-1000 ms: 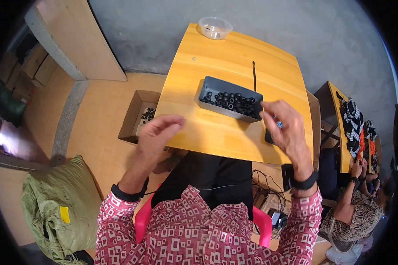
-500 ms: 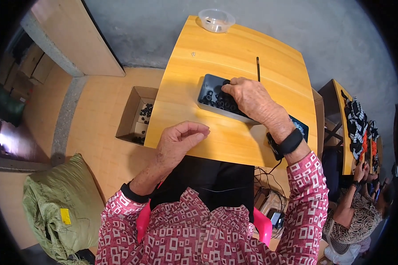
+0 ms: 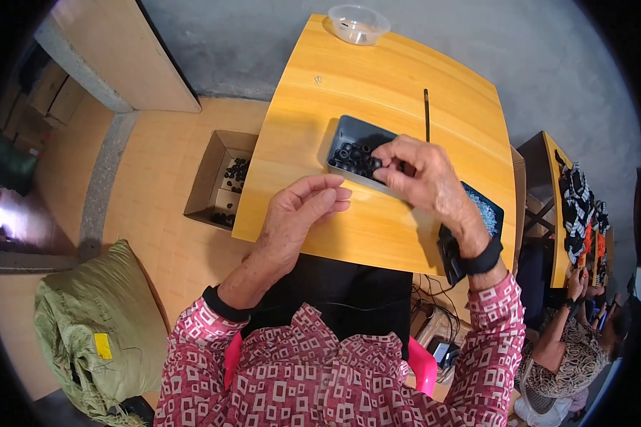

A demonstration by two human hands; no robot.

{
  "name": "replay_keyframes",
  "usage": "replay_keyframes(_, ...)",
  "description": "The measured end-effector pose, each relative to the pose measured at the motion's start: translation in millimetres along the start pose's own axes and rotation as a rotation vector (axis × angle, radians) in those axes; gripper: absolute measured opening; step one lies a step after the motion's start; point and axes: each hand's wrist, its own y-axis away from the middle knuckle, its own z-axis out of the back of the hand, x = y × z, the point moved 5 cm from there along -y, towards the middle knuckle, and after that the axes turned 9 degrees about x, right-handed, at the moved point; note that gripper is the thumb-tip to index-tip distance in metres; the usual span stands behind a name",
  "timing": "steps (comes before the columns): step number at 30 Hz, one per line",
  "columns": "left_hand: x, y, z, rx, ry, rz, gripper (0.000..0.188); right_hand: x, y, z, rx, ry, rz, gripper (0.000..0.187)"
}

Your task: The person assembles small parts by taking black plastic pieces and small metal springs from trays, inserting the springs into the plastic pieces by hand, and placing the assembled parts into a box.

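My right hand (image 3: 427, 174) is over the grey-blue tray (image 3: 356, 127), thumb and fingers pinching a small black round piece (image 3: 377, 164). Loose black ring-like pieces (image 3: 350, 153) lie in the tray's near-left part; my hand hides its right end. Left of the tray, above the table's near edge, my left hand (image 3: 299, 213) is loosely curled. Its fingertips are a little apart, the thumb lies across in front of them, and nothing shows in it. Both wrists wear black bands.
On the yellow table (image 3: 392, 75) are a clear plastic bowl (image 3: 359, 27), a thin black stick (image 3: 426, 114) and a dark tray of pale bits (image 3: 486, 213). A cardboard box (image 3: 210, 174) with black pieces stands left, near a green sack (image 3: 100, 324). Another person (image 3: 570, 356) works at right.
My right hand has drawn back toward me from deeper in the tray, and a black piece now shows in its fingers. My left hand has moved up and right, nearer the tray, its fingers straighter.
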Motion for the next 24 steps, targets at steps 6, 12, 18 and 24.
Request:
replay_keyframes(6,19.5,-5.3,-4.8,0.009,0.212,0.076,0.024,37.1,19.2,-24.9,-0.185,0.244,0.340,0.017)
replay_keyframes(12,30.1,-6.7,0.9,0.002,0.398,0.138,0.015,31.0,3.8,-27.0,0.081,0.199,0.278,0.014)
replay_keyframes(18,28.6,-4.5,4.2,-0.030,0.412,0.086,0.011,27.7,-8.0,-12.7,0.043,0.099,0.248,0.012)
replay_keyframes(24,27.3,-5.5,1.3,-0.026,0.380,0.067,0.010,-9.4,-49.4,-17.8,0.037,0.544,0.114,0.013)
